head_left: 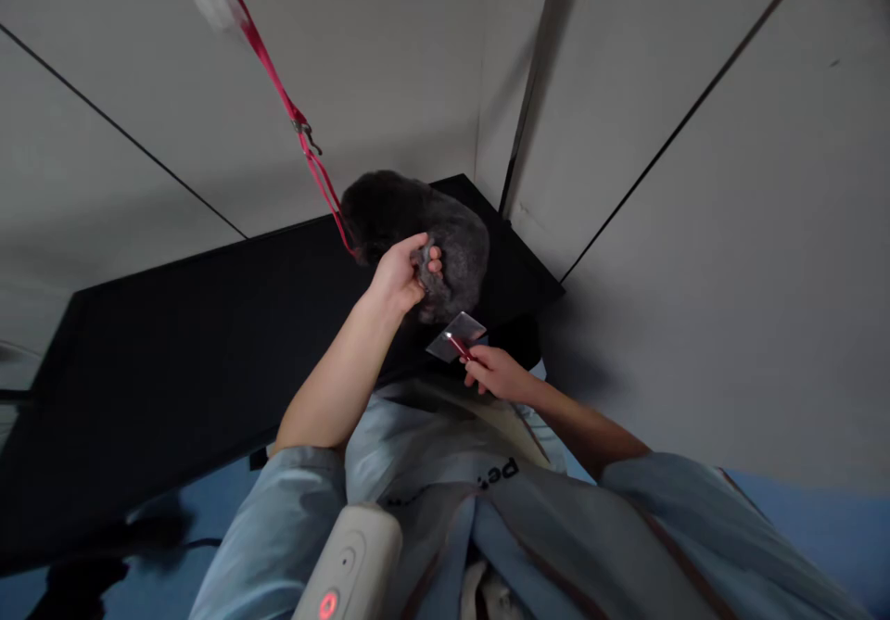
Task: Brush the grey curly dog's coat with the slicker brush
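A dark grey furry animal (463, 235) is on the black table near its far right corner, its head end to the left; whether it is a cat or a dog I cannot tell. My left hand (403, 272) is closed round part of its body, possibly a leg, with grey fur showing between thumb and fingers. Low on the near side, my right hand (497, 372) grips the red handle of a slicker brush (455, 335). The flat back of the brush head faces up, close below the fur; contact is hidden.
A red leash (268, 64) with a metal clip (307, 133) slants down from the top left to the animal's front. Grey wall panels (695, 231) meet behind the black table (173, 351). A white device with a red light (351, 560) is at the bottom, before my apron.
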### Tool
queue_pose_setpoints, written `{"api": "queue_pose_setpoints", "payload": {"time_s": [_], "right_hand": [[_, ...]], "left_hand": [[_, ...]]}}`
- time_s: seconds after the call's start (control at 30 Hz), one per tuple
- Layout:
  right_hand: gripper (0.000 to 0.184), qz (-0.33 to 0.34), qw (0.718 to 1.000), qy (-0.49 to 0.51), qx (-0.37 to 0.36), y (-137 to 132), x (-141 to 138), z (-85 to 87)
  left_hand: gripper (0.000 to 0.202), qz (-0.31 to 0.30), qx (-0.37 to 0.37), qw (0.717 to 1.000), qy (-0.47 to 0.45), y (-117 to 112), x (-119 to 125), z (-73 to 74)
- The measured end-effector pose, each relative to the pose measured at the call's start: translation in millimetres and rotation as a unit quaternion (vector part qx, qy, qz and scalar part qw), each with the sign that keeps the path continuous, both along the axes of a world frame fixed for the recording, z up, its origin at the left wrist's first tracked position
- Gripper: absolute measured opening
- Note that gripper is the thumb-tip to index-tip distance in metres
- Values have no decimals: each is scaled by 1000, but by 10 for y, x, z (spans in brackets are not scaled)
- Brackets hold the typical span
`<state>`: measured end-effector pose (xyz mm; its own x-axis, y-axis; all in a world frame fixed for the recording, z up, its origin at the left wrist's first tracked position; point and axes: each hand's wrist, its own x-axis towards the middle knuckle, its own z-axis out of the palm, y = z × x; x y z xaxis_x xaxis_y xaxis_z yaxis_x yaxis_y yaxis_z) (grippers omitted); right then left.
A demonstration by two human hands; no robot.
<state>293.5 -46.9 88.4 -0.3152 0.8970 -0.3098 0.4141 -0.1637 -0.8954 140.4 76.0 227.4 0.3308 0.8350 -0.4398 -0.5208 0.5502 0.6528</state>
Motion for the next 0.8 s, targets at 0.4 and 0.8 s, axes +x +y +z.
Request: {"api": "queue_pose_setpoints", "payload": {"time_s": [0.4, 0.8], "right_hand": [[16, -17, 983, -141, 116, -126, -3, 179], [27, -71, 925, -349, 131, -233, 233, 475]], "left_hand": [[21, -20, -3, 1000, 12, -106, 83, 12], [23, -17, -7, 1000, 5, -146, 143, 43]]}}
